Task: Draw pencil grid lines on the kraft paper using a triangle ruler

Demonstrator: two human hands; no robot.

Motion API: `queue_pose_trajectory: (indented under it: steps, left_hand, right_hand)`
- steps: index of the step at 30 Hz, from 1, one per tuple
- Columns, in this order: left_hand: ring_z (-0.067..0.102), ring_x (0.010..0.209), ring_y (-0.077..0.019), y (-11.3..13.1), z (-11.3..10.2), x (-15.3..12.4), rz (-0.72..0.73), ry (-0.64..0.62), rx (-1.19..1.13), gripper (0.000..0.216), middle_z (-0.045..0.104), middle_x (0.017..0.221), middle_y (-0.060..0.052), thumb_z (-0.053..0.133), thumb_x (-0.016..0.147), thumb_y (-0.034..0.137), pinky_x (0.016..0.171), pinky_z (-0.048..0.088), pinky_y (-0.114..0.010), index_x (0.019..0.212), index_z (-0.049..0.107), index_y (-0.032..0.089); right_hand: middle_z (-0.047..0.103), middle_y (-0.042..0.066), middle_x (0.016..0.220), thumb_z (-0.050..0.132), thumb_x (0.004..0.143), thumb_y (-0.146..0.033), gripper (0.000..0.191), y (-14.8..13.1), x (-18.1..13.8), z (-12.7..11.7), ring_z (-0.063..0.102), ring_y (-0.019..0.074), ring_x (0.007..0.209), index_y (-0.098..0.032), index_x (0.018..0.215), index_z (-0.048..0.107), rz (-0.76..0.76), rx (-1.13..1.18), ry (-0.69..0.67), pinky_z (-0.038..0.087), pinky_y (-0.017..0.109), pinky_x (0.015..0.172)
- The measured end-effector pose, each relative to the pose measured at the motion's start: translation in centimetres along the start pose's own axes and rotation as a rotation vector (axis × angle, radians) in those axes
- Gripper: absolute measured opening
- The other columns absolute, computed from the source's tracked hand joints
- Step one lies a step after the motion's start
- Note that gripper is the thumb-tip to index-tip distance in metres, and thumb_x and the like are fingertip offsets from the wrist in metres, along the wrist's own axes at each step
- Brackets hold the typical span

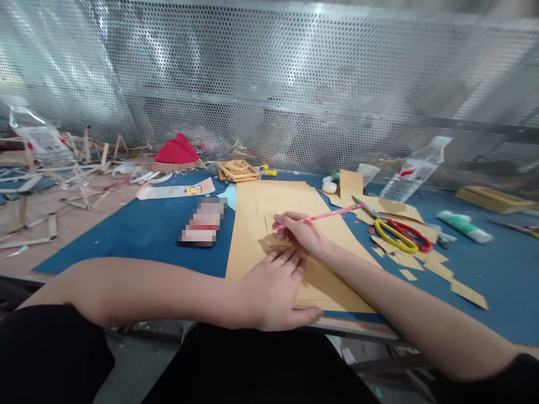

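My right hand [301, 231] is closed around a pink pencil [332, 213], whose far end leans up to the right. The pencil's lower tip is over large sheets of tan paper [278, 196] on the blue tabletop. Nearer to me, my left hand [278, 289] lies flat across the paper with its fingers stretched out and its thumb by the table's front edge. Its fingertips are close to the right hand. Thin lines or cut edges show on the paper just left of the pencil tip. Whether the tip touches the paper, I cannot tell.
Right of the paper lie yellow-and-red-handled scissors [396, 233], paper scraps [433, 266] and a glue tube [465, 226]. A water bottle [415, 171] stands behind. To the left are a blurred-out phone [204, 221], a stick frame [238, 170] and a red folded piece [179, 150]. Perforated metal [269, 84] closes the back.
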State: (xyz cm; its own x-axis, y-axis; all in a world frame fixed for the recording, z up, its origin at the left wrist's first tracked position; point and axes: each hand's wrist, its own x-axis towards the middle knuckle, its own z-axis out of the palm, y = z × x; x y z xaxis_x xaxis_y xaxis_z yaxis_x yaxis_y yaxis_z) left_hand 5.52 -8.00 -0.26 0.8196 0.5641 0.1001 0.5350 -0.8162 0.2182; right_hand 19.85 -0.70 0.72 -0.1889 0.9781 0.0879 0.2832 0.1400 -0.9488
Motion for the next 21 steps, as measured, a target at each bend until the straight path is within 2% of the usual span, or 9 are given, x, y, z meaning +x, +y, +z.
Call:
queue_pose_trajectory:
  steps: [6,21]
  left_hand:
    - [0.022,0.139,-0.0291,0.05,-0.18,0.01,0.010,0.016,0.017,0.081,0.027,0.148,-0.022,0.032,0.090,0.062,0.114,0.016,-0.039,0.141,0.027,0.000]
    - [0.023,0.138,-0.0290,0.12,-0.31,-0.04,0.004,0.020,0.035,0.080,0.027,0.147,-0.021,0.033,0.090,0.061,0.114,0.015,-0.039,0.141,0.028,-0.001]
  right_hand:
    - [0.050,-0.003,0.050,0.055,0.080,-0.042,0.030,0.49,0.33,0.19,0.042,0.0090,0.047,-0.016,0.066,0.055,-0.015,0.030,0.026,0.032,0.024,0.046]
    - [0.050,-0.003,0.050,0.054,0.081,-0.039,0.029,-0.05,-0.08,0.26,0.043,0.0091,0.047,-0.017,0.063,0.053,0.002,-0.009,0.024,0.032,0.024,0.047]
